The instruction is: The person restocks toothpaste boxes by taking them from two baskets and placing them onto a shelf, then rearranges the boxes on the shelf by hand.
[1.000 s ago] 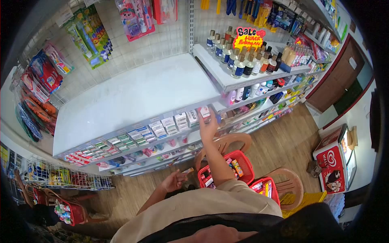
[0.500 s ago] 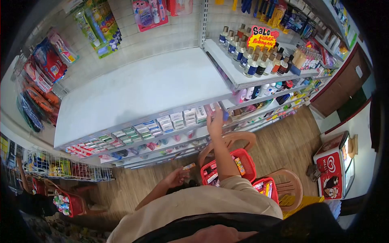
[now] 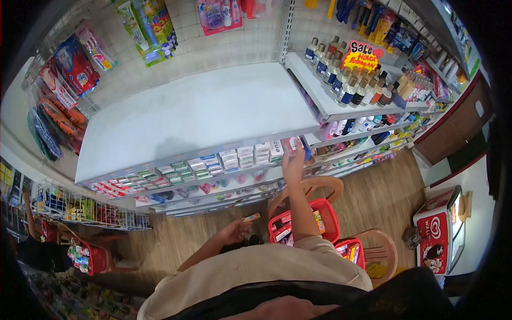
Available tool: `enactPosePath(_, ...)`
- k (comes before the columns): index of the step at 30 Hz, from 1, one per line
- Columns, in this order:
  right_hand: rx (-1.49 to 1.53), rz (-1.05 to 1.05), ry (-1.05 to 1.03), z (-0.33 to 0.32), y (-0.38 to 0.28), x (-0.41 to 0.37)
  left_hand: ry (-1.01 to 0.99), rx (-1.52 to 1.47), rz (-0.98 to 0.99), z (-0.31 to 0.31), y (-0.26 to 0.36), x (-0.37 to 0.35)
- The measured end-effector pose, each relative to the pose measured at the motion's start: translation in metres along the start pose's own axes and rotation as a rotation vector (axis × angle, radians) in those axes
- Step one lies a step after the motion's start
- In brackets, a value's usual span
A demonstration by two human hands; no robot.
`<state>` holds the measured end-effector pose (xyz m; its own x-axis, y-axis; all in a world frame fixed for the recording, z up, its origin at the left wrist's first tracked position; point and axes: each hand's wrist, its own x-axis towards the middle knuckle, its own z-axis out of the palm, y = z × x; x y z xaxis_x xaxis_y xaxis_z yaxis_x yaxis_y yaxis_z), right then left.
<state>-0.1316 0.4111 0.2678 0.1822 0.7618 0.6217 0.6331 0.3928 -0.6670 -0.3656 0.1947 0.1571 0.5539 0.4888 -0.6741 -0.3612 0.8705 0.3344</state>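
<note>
My right hand [image 3: 293,166] reaches into the right end of the shelf under the bare white top board [image 3: 197,109]. Its fingers are closed at a pink-and-white package [image 3: 291,143], and what they grip is partly hidden. A blue item [image 3: 306,151] is just to their right. On the left side stand white boxes [image 3: 276,149] with dark lettering. Low in front of my body, my left hand [image 3: 233,231] is closed near a small, narrow orange-and-white box [image 3: 252,217], which sticks out from its fingertips.
Red baskets [image 3: 332,234] of packaged goods rest on brown plastic chairs [image 3: 381,245] below my right arm. Perfume bottles [image 3: 349,93] stand on the right shelf by a sale sign [image 3: 361,56]. A co-worker [image 3: 40,250] is at far left; an ice-cream freezer [image 3: 434,234] stands at right.
The view has shifted slightly, so the shelves sit further right. My right hand stays at the shelf's right end; my left hand still has the small box.
</note>
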Motion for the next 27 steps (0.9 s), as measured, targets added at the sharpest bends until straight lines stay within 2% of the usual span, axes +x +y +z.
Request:
enactPosePath(2, -0.006, 0.019, -0.010, 0.006, 0.007, -0.002, 0.008, -0.045, -0.035, -0.002, -0.001, 0.002)
enactPosePath(7, -0.166, -0.124, 0.072, 0.012, 0.015, -0.008, -0.077, -0.096, -0.033, -0.011, -0.008, 0.005)
enactPosePath(9, -0.159, -0.100, 0.051, 0.013, 0.018, -0.009, -0.092, -0.094, -0.026, -0.010, -0.009, 0.005)
enactPosePath(11, -0.152, -0.077, 0.032, 0.013, 0.017, -0.008, -0.018, -0.055, -0.069, -0.011, -0.011, 0.008)
enactPosePath(13, -0.078, -0.041, 0.026, 0.013, 0.015, -0.006, -0.028, -0.079, -0.054, -0.014, -0.017, 0.012)
enactPosePath(17, -0.140, -0.077, 0.007, 0.005, 0.011, -0.005, 0.002, -0.036, 0.010, -0.010, -0.023, 0.009)
enactPosePath(21, -0.057, -0.044, -0.063, -0.004, 0.011, -0.005, 0.020, -0.091, -0.032, -0.002, -0.025, 0.003)
enactPosePath(27, -0.002, -0.031, -0.127, -0.012, 0.010, -0.004, 0.074, 0.015, -0.038, 0.004, -0.035, -0.002)
